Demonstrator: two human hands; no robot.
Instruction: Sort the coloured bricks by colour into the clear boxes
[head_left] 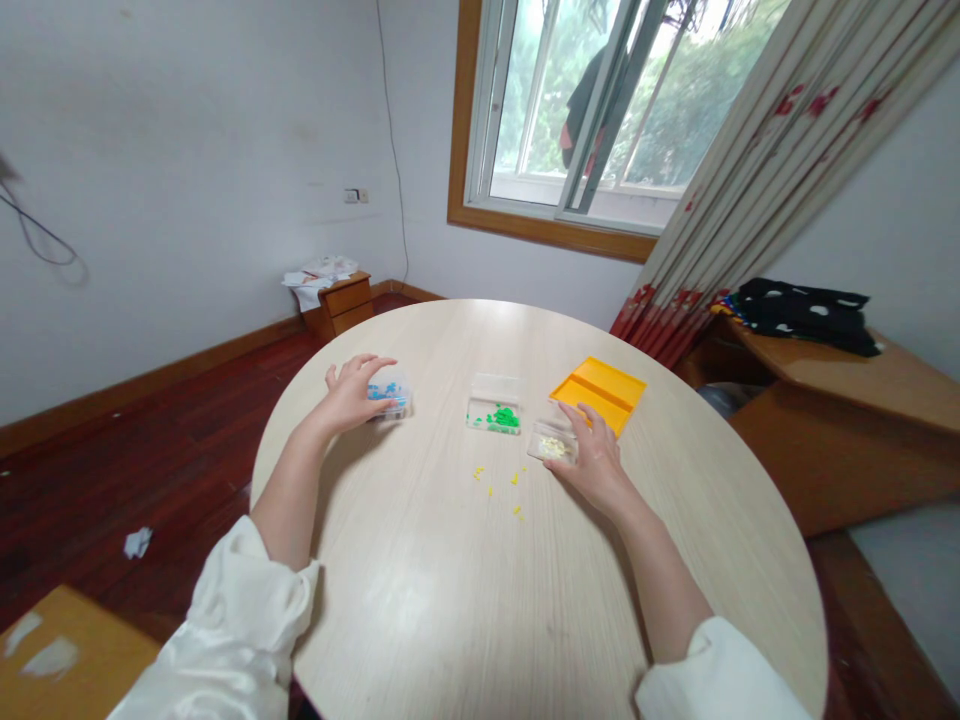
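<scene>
My left hand [351, 393] curls around a small clear box of blue pieces [391, 393] at the left of the round table [450, 600]. My right hand [595, 458] grips a small clear box of pale yellow pieces [551, 443] right of centre. Between them stands a clear box with green pieces [495, 410], untouched. Several tiny yellow pieces [499, 485] lie loose on the tabletop just in front of it. An orange tray [600, 388] sits beyond my right hand.
A wooden bench [862, 385] with folded dark cloth [806, 312] stands to the right, below a curtain [757, 170] and window. A small wooden cabinet [341, 302] sits by the far wall. A crumpled paper [137, 542] lies on the dark floor.
</scene>
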